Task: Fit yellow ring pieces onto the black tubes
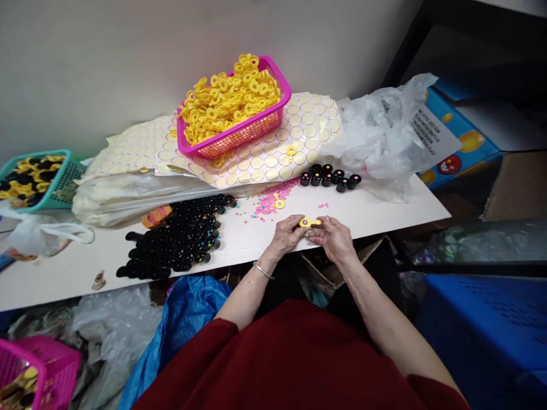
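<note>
Between my two hands, at the table's front edge, is a yellow plastic piece (306, 222) with a ring at its left end and a narrow stem to the right. My left hand (288, 232) pinches the ring end, and my right hand (334, 236) grips the stem end with thumb and fingers. Just beyond them lies another yellow ring piece (279, 202) among small pink beads (269, 206). A few pink bits (323, 205) sit behind my right hand. Farther back stands a group of short black cylinders (327, 179), several with pink tops.
A pink basket (239, 140) heaped with yellow pieces stands on sheets of round stickers (314, 122). Many black cylinders (179, 236) cover the table's left part. A teal basket (68, 179) is far left, clear plastic bags (380, 131) and a blue box (470, 142) right.
</note>
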`<state>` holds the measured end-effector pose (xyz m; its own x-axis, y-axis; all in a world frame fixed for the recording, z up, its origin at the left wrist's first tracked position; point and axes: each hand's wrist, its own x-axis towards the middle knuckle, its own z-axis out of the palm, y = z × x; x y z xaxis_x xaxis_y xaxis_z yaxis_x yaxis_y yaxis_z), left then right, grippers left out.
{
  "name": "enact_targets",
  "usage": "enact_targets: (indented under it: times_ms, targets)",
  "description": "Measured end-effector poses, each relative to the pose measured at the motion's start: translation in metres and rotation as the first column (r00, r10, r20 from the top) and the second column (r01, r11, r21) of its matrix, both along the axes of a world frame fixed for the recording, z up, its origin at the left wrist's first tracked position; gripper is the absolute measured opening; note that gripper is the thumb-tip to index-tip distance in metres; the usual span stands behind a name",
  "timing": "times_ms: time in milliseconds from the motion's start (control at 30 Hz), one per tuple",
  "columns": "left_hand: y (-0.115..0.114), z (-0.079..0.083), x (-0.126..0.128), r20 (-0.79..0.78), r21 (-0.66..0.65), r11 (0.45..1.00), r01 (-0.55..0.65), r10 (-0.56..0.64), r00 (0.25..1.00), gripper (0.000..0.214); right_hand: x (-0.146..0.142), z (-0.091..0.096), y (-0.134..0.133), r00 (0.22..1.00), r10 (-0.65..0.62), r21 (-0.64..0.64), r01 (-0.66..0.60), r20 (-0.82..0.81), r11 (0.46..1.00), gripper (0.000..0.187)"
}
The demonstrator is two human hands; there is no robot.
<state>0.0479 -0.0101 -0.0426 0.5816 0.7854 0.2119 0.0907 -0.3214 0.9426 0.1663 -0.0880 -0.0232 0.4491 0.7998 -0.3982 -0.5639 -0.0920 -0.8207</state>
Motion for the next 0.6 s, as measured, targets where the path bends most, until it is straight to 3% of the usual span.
enact_targets:
  times_ms: [100, 300, 467, 600]
  targets:
    - [0.000, -0.002, 0.001, -0.008, 0.035, 0.999, 0.014, -0.014, 1.000, 0.034, 0.000, -0.004, -0.003, 0.991, -0.079, -0.036, 0.083, 0.104, 0.996, 0.032]
    - [-0.001, 0.001, 0.001, 0.000, 0.086, 0.992, 0.094, -0.094, 0.996, 0.029, 0.004, 0.001, 0.009, 0.979, 0.049, -0.009, -0.048, 0.198, 0.999, 0.032]
    - [-0.001, -0.001, 0.001, 0.026, 0.091, 0.991, 0.095, -0.098, 0.995, 0.024, 0.015, 0.015, 0.022, 0.840, 0.311, -0.132, -0.282, 0.445, 0.950, 0.039]
    - [-0.002, -0.009, 0.000, 0.054, 0.123, 0.984, 0.125, -0.133, 0.990, 0.021, 0.023, 0.026, 0.032, 0.720, 0.524, -0.270, -0.449, 0.455, 0.852, 0.043]
